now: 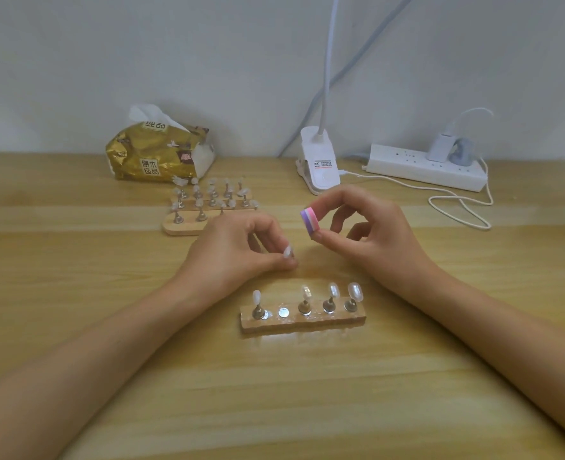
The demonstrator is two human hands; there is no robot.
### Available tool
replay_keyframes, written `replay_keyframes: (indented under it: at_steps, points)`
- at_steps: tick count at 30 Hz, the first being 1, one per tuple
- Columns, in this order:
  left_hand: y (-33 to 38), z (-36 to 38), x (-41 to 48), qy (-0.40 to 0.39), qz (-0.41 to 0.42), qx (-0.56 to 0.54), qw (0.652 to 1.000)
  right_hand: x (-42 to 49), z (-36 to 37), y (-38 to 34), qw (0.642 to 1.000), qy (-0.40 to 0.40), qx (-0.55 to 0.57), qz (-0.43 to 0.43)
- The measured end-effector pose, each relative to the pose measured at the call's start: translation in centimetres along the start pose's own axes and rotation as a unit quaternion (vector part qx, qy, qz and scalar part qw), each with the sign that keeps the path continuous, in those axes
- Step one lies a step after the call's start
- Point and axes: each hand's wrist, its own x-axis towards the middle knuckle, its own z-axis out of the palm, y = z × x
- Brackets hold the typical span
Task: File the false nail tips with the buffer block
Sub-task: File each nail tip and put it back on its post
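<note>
My left hand (241, 249) pinches a small stand with a white false nail tip (288, 251) between thumb and fingers, just above the table. A little to its right and higher, my right hand (365, 232) pinches a pink and purple buffer block (309, 219) between thumb and forefinger. Block and tip are apart. Below both hands lies a wooden holder strip (302, 322) carrying several clear nail tips on metal stands, with one bare magnet spot (283, 312).
A second wooden rack (205, 207) with several nail tips stands behind my left hand. A gold tissue pack (160, 151) sits at the back left. A white clip lamp (319, 161), a power strip (425, 166) and a looping white cable (460, 207) lie at the back right.
</note>
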Motion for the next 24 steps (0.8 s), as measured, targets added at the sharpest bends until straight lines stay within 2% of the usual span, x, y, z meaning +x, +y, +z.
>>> replay_keyframes:
  at_steps: [6, 9, 13, 15, 17, 19, 21, 24]
  points:
    - [0.1, 0.3, 0.0, 0.008, -0.026, 0.01, 1.0, -0.1, 0.5, -0.5, 0.997, -0.046, -0.025, -0.061]
    - [0.2, 0.3, 0.0, 0.011, -0.03, 0.017, 0.999, 0.2, 0.8, -0.4, 0.994, -0.071, -0.06, -0.058]
    - [0.3, 0.3, 0.0, 0.003, -0.031, 0.011, 0.999, 0.3, 0.8, -0.5, 0.995, -0.031, -0.062, -0.073]
    - [0.2, 0.3, 0.0, 0.004, -0.028, 0.015, 0.999, 0.2, 1.0, -0.6, 0.992, -0.036, -0.067, -0.097]
    - [0.1, 0.3, 0.0, 0.008, -0.03, 0.02, 0.999, 0.3, 1.0, -0.4, 0.99, -0.064, -0.097, -0.085]
    - [0.1, 0.3, 0.0, 0.011, -0.027, 0.018, 0.999, 0.4, 0.8, -0.3, 0.991, -0.061, -0.103, -0.067]
    - [0.1, 0.3, 0.0, 0.01, -0.028, 0.02, 0.999, 0.4, 0.7, -0.2, 0.99, -0.048, -0.094, -0.09]
    - [0.1, 0.3, 0.1, 0.011, -0.035, 0.021, 0.999, 0.4, 0.7, -0.1, 0.99, -0.067, -0.103, -0.075]
